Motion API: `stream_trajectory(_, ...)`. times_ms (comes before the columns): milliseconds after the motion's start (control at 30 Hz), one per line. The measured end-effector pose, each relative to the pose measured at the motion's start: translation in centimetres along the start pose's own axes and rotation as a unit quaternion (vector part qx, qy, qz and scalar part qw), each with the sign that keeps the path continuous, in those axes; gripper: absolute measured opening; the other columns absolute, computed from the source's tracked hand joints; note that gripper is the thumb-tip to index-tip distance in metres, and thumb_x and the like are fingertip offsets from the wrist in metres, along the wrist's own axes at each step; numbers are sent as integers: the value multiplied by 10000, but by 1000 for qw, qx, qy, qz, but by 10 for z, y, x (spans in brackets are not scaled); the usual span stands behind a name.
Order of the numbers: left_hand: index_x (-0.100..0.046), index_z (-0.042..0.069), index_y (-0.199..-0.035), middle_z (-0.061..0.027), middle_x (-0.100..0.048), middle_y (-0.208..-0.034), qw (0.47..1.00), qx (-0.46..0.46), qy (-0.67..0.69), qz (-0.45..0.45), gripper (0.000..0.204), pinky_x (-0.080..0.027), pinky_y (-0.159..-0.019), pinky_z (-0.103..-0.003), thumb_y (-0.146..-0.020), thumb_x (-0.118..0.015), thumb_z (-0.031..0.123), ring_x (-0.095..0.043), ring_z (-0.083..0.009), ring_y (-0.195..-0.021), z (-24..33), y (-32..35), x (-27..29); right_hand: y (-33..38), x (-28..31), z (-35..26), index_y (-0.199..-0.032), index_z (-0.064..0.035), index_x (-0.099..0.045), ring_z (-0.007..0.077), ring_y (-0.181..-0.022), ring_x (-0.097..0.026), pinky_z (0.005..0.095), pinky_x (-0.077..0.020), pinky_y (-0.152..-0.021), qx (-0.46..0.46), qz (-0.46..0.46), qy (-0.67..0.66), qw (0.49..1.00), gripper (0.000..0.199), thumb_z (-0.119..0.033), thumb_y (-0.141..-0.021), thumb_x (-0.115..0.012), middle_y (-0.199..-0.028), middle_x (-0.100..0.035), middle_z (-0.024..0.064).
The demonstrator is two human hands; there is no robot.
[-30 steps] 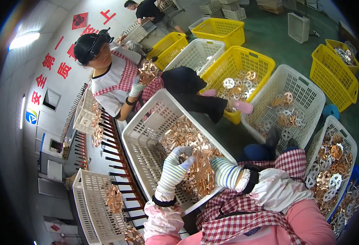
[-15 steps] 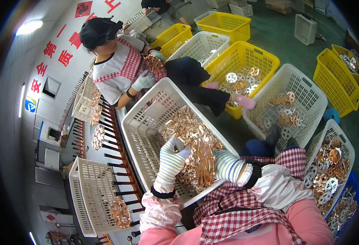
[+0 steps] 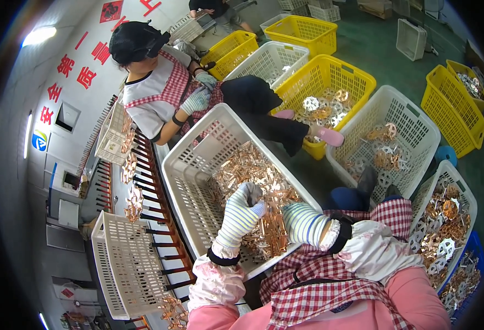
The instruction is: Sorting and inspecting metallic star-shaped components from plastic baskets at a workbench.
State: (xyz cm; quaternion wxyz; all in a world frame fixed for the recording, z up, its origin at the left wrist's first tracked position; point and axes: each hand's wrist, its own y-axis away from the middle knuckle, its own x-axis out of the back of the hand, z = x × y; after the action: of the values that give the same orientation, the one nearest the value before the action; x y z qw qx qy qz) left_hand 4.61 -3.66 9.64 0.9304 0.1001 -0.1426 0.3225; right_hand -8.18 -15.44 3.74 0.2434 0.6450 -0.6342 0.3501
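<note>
In front of me, a cream plastic basket (image 3: 190,206) holds a heap of copper-coloured metal pieces (image 3: 253,168), small and strip-like. My left hand (image 3: 241,212), in a striped knit glove, is over the heap with fingers curled and thumb bent in. What its fingertips pinch is hidden. Just to its right is my right hand (image 3: 305,223), gloved alike, its fingers bent toward the copper strips (image 3: 275,228) between both hands. Those fingertips are partly lost among the pieces, so their grip is unclear.
On the left, a conveyor with dark rods (image 3: 159,231) carries clusters of copper parts (image 3: 133,203) past a stacked cream basket (image 3: 124,264). A co-worker in a checked apron (image 3: 173,85) sits opposite. Yellow baskets (image 3: 357,77) and another cream basket (image 3: 426,129) hold round metal parts.
Conveyor clusters have shifted along the line toward me. The co-worker's hands no longer show the copper bunch they held. My hands stay over the heap, with the copper pieces between them lying differently.
</note>
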Motion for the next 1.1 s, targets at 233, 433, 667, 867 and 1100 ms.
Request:
stream_trajectory(233,-474,64,-761,57,-390,-672,997,-19,-68,24,139,-316,-543,-193,-690,-588,32,-340,-42,-612,-4,0,-3,0,4,-6,-610,-29,-576,354,-595,-568,434,-456,-575,-34,42,-20,998,219,-217,-600,-687,-599,-568,164)
stream_trajectory(433,-479,45,-743,34,-433,-628,995,-57,-76,34,98,-345,-518,-210,-704,-568,26,-380,-51,-578,-12,-2,-1,-1,12,-14,-625,-28,-585,350,-601,-577,428,-463,-581,-31,29,-19,999,201,-210,-612,-671,-610,-575,168)
stream_trajectory(667,-448,51,-701,34,-409,-628,998,-45,-26,24,130,-349,-522,-210,-686,-568,5,-365,-52,-591,-16,-5,-1,2,-1,-5,-677,-1,-593,346,-641,-586,422,-470,-610,-18,74,-43,996,179,-162,-619,-644,-661,-590,172)
stream_trajectory(867,-437,60,-675,31,-402,-623,998,-47,-17,32,143,-356,-522,-204,-681,-559,-15,-369,-50,-591,-18,-6,1,5,-1,-6,-748,8,-604,345,-683,-594,419,-476,-647,-28,91,-49,994,186,-138,-633,-616,-712,-596,182)
stream_trajectory(1100,-478,57,-718,41,-438,-620,1000,-7,-14,14,148,-344,-511,-210,-712,-624,32,-387,-51,-572,-16,-4,3,-1,6,-14,-755,6,-593,347,-689,-592,418,-476,-655,-86,10,-23,996,184,-131,-635,-615,-715,-594,184)
